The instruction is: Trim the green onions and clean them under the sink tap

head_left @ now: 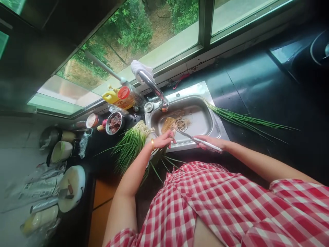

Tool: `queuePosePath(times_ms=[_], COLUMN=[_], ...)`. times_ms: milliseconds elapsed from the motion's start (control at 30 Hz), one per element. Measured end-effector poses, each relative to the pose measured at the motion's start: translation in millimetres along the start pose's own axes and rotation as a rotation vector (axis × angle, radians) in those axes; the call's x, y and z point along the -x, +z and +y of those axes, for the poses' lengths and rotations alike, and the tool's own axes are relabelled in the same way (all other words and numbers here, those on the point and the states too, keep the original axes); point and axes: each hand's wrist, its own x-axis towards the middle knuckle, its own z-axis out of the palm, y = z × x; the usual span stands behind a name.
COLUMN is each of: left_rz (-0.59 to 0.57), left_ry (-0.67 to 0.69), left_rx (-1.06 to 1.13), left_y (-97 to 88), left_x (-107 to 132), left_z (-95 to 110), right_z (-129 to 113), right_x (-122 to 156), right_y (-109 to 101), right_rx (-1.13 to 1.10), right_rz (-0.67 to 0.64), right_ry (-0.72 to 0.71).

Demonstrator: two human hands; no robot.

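Over the near edge of the steel sink (217,125), my left hand (164,140) is closed around a few spring onions (168,160). Their roots point into the basin and their green leaves hang down toward my shirt. My right hand (207,141) grips a knife (189,136) with a silvery handle, its blade reaching to the root ends. Beside my left wrist lies a thick bunch of spring onions (132,142), white ends toward the sink. More spring onions (239,118) rest across the sink's right rim. Brownish root trimmings (168,125) lie around the drain.
A faucet (154,85) with a white cloth arches over the basin. Left of it stand a yellow jug (111,97), a red-lidded container (124,92) and a metal bowl of meat (114,122). Farther left, a round cutting board (73,202) holds a knife. A window runs behind the counter.
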Motion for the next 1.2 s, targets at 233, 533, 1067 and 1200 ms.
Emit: queuePosePath(times_ms=[233,533,1067,1200], left_rz=[0.199,0.161,0.110,0.140], left_ry=[-0.011,-0.111,-0.120,-0.140], left_rx=[-0.703,-1.068,-1.140,-1.123], left_y=[-3.8,-2.5,-13.0,-11.8], left_x=[5.9,-4.7,-26.6,-31.4], left_z=[5.9,21.6,24.1,20.1], right_z=[-15.7,-29.0,-19.7,-19.6], right_x=[-11.7,-15.5,-21.7,-23.1], right_y=[-9.5,-16.2,-26.2,-26.0], right_rx=[0.322,0.519,0.525,0.552], right_rz=[0.036,0.115,0.129,0.154], right_ry=[-0.076,0.010,0.032,0.055])
